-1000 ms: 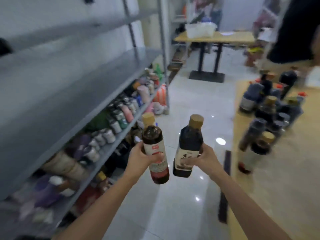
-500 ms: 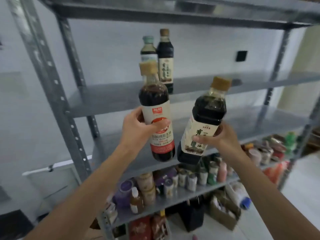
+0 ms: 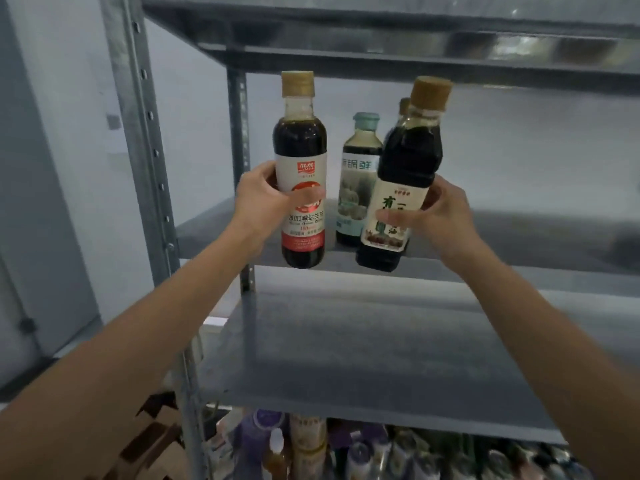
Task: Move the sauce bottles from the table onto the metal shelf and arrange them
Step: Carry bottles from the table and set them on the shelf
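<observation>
Head view: left grip [image 3: 263, 199] curled round red-label btl [image 3: 303, 168], long axis upright; right grip [image 3: 440, 216] pinching cream-label btl [image 3: 405, 188], top tilted right; both in air just before metal shelf [image 3: 502, 237], which lies ahead of grips; teal-cap btl [image 3: 358, 188] stands on shelf between them; left btl prob. nearer bare space.

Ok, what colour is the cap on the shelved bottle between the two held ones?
Pale teal cap, clearest in the head view.
</observation>
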The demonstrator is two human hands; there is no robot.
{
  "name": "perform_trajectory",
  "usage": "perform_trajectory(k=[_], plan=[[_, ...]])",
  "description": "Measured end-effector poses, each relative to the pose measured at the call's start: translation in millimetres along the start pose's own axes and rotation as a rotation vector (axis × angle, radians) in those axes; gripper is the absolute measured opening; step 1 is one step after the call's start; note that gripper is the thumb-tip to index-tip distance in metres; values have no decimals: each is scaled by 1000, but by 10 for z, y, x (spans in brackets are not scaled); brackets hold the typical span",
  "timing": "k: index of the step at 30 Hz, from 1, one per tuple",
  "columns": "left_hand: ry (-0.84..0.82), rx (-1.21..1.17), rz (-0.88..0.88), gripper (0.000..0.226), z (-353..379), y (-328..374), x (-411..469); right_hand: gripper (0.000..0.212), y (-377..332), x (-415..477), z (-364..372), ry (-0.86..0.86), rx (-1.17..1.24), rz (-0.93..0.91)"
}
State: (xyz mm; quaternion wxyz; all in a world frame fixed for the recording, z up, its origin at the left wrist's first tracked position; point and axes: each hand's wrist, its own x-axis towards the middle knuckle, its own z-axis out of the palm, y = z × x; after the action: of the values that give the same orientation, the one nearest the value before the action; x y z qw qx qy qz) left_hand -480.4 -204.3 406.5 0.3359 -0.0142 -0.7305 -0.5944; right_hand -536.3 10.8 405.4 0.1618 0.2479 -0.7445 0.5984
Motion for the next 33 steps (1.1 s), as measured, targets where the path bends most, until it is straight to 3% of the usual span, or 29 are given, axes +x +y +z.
perform_trajectory(k=[12, 21, 25, 33], plan=[[118, 46, -51, 49, -551, -379, 652, 57, 108, 672, 1219, -202, 86, -22], [-50, 9, 15, 64, -672, -670, 974, 55, 365, 936, 1634, -134, 174, 22], [-207, 182, -10, 72, -782, -884, 864, 56, 424, 928, 1596, -174, 100, 24], [-331, 301, 39, 61, -794, -1124, 905, 67, 551, 807, 1503, -240, -47, 97]])
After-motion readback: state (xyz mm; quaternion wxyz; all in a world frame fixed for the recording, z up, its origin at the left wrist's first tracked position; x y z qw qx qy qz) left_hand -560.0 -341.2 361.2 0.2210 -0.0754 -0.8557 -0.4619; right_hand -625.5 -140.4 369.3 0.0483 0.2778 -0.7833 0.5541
